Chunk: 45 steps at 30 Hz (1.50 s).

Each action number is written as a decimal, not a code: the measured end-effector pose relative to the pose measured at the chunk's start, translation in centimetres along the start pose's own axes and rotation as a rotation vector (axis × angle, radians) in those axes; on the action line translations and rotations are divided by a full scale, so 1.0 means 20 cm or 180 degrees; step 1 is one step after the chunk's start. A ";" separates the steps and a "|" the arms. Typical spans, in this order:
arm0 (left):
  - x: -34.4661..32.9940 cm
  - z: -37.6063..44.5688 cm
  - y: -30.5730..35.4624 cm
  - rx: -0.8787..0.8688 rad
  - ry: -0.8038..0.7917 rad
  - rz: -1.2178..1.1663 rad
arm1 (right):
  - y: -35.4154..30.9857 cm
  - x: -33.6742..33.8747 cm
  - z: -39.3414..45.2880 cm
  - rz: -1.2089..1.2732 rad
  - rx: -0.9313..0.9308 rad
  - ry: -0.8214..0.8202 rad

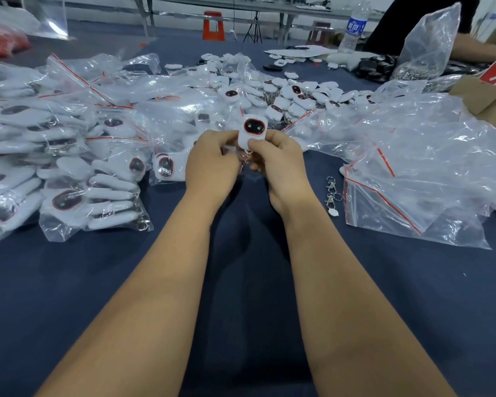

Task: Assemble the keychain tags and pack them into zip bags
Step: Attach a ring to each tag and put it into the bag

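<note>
A white keychain tag with a dark red-rimmed oval face stands upright between my two hands above the dark blue table. My right hand pinches its lower edge with thumb and fingers. My left hand has its fingers curled at the tag's lower left, where a metal clasp hangs half hidden. Loose white tags lie heaped behind. Filled zip bags are stacked at the left. Empty zip bags with red seals lie at the right.
Two spare metal clasps lie on the cloth right of my right wrist. A water bottle stands at the back right, near another person's arm. A large bag of metal rings and a cardboard box sit far right.
</note>
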<state>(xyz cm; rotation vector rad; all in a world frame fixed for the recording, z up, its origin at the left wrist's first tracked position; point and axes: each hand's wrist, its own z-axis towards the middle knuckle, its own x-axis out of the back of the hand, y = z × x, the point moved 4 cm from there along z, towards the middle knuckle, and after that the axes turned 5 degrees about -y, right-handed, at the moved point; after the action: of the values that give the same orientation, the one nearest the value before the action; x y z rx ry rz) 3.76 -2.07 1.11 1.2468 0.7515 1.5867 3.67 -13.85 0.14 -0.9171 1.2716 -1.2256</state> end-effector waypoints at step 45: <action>0.01 0.00 -0.01 0.0345 0.0184 -0.0556 | 0.02 -0.03 -0.01 -0.0373 -0.0020 -0.0140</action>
<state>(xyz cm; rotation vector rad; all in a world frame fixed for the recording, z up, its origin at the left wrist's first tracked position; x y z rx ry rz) 3.77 -1.81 1.00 1.1822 0.9676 1.4606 3.60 -13.25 -0.18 -1.0298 1.2017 -1.2859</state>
